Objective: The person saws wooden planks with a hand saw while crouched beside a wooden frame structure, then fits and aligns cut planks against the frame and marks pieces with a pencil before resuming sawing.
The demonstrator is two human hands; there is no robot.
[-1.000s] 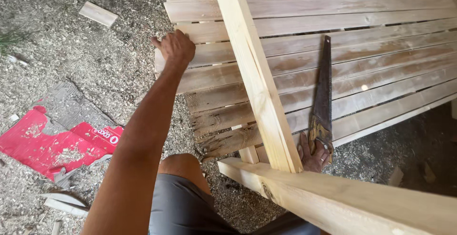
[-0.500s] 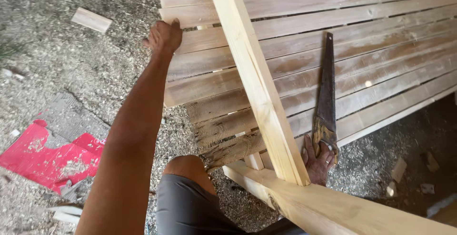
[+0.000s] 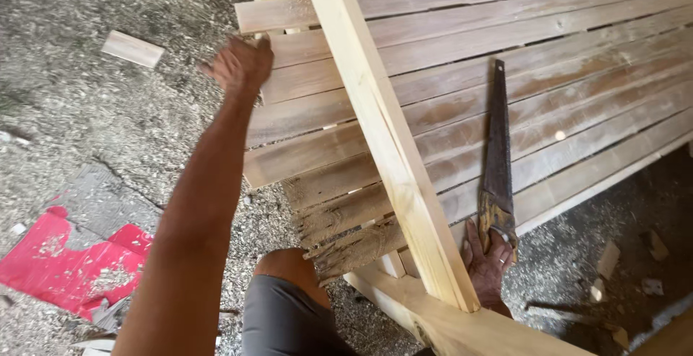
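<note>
Bare arms, grey shorts (image 3: 289, 320), a ring on the right hand (image 3: 485, 266)

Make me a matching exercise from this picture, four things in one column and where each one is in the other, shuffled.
Things:
1. handsaw
2. left hand
3. red sheet
4. small wood offcut

Places:
A. on the sawdust-covered ground, lower left
B. lying on the planks, handle at the near edge
C. alone on the ground, upper left
D. pressed against the plank ends

Pairs: 1-B, 2-D, 3-A, 4-C
</note>
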